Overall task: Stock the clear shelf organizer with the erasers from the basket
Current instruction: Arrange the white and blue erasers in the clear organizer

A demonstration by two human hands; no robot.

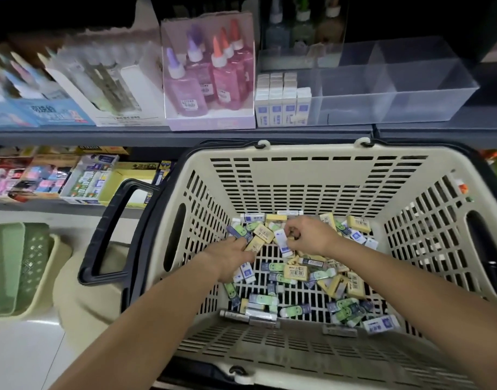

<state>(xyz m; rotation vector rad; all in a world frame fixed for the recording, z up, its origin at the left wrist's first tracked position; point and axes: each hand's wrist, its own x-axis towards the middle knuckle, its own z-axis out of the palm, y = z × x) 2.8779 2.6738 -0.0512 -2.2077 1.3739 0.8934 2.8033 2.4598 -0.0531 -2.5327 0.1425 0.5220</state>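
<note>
Shop shelving (185, 134) behind basket (298, 152), right hand (312, 235) pinching white eraser (281, 240), long axis near-to-far, left hand (232, 259) gripping yellow erasers (255, 244)

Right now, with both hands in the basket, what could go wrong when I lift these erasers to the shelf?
The left hand grips several yellow erasers at once; one may slip out. The basket mixes yellow, green and white kinds, while the clear organizer holds only white erasers, so sorts could get mixed.

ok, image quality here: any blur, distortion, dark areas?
Head view: erasers, left hand and right hand are sharp; boxes at upper left are smeared; the basket looks stretched by the wide lens; top of frame is nearly black.
</note>
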